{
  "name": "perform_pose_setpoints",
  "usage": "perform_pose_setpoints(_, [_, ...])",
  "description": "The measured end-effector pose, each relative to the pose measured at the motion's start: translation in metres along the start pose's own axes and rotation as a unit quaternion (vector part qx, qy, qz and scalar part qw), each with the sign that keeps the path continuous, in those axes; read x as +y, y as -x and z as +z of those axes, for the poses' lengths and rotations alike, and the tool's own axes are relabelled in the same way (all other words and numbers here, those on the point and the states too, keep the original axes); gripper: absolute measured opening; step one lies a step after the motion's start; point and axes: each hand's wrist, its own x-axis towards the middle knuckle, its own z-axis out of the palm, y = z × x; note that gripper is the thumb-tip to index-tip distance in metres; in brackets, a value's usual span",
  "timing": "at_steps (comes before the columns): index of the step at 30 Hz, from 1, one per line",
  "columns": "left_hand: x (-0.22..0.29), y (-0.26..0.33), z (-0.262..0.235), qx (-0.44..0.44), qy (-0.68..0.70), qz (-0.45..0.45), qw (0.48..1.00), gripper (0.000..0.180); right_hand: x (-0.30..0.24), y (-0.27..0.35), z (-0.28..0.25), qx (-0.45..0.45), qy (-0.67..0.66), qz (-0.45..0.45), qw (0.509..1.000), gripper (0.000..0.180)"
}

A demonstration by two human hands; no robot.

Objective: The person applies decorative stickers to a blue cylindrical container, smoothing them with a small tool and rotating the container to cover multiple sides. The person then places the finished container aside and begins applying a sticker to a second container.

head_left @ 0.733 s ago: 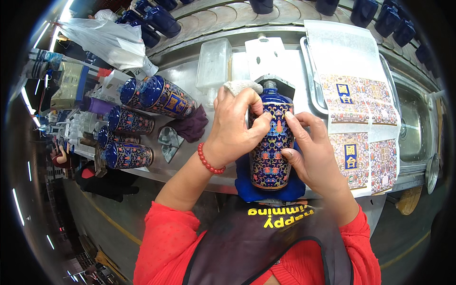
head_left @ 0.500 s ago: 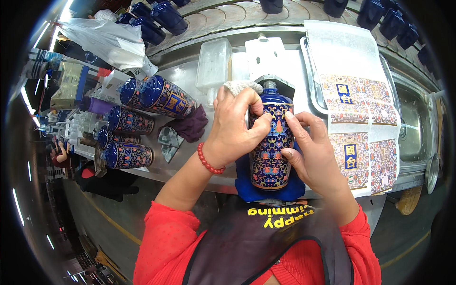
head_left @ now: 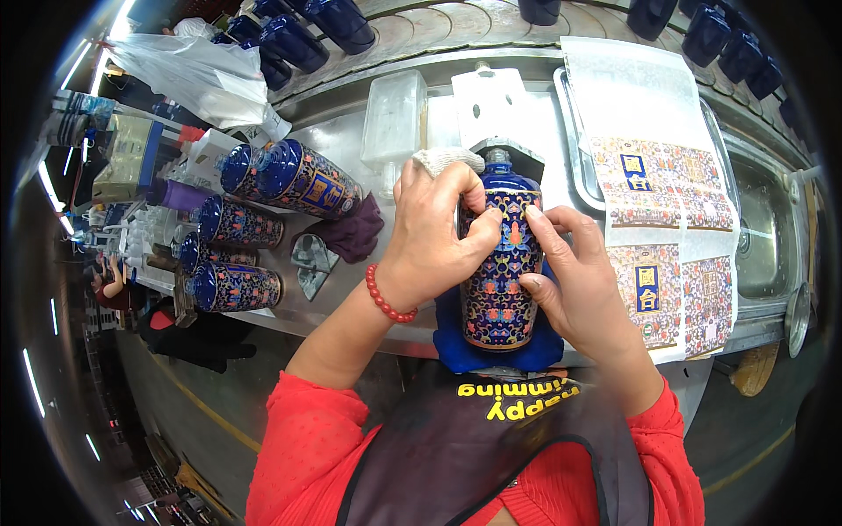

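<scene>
Nothing has shifted: both my left hand (head_left: 436, 237) and right hand (head_left: 574, 276) stay clamped around the blue patterned bottle (head_left: 498, 267) at the worktop's (head_left: 351, 140) near edge, so the pressing goes on.

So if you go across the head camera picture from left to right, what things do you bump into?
Blue patterned bottles lying down → purple cloth → left hand → blue bottle being held → right hand → sheets of patterned labels → metal sink.
</scene>
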Motion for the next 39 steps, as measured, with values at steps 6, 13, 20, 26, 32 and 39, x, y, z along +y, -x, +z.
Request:
perform_pose_setpoints(6, [-0.0002, -0.0002, -0.001, -0.001, 0.019, -0.003, 1.0, 0.018, 0.0001, -0.0004, 0.0, 0.001, 0.002, -0.003, 1.0, 0.063])
perform_pose_setpoints(13, [0.0013, 0.0001, 0.0022, 0.02, -0.012, 0.014, 1.0, 0.019, -0.0003, -0.0004, -0.0004, 0.0, 0.002, -0.002, 1.0, 0.063])
perform_pose_setpoints(20, [-0.002, -0.0007, -0.0011, -0.007, 0.004, 0.002, 1.0, 0.019, 0.0, 0.0003, 0.0004, 0.0, -0.003, 0.002, 1.0, 0.064])
perform_pose_setpoints(26, [-0.0003, -0.0015, -0.0022, 0.004, -0.005, 0.016, 1.0, 0.019, -0.0001, 0.0016, -0.0019, -0.02, -0.01, 0.013, 1.0, 0.066])
perform_pose_setpoints(32, [0.0028, -0.0016, 0.0012, 0.02, -0.031, 0.016, 0.999, 0.02, 0.0005, 0.0019, -0.0011, -0.02, -0.012, 0.013, 1.0, 0.065])
perform_pose_setpoints(39, [-0.0002, -0.0017, 0.0018, 0.026, -0.032, 0.017, 0.999, 0.022, 0.0013, 0.0013, 0.0009, -0.003, -0.006, 0.004, 1.0, 0.064])
